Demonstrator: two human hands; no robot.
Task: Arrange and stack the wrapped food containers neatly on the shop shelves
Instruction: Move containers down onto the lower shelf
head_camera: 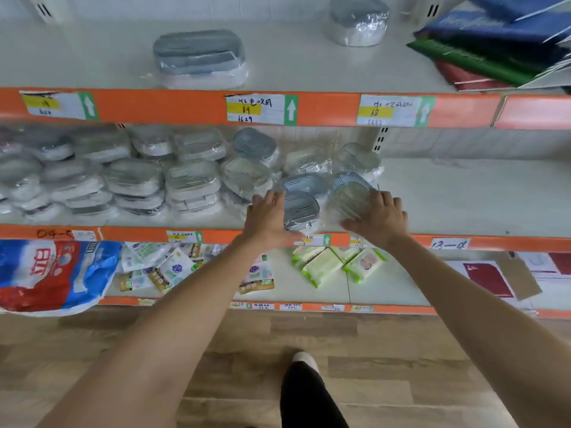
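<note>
Both arms reach to the middle shelf (463,196). Left hand (267,216), fingers spread, presses a grey-lidded container (301,208); right hand (381,216) curls round a clear-wrapped container (350,200). Step: squaring 2 front containers. Next, likely slide them left against the stacks (136,183).

Glossy plastic-wrapped containers (301,208); matt shelf (463,196); wood-look floor (216,359).
</note>
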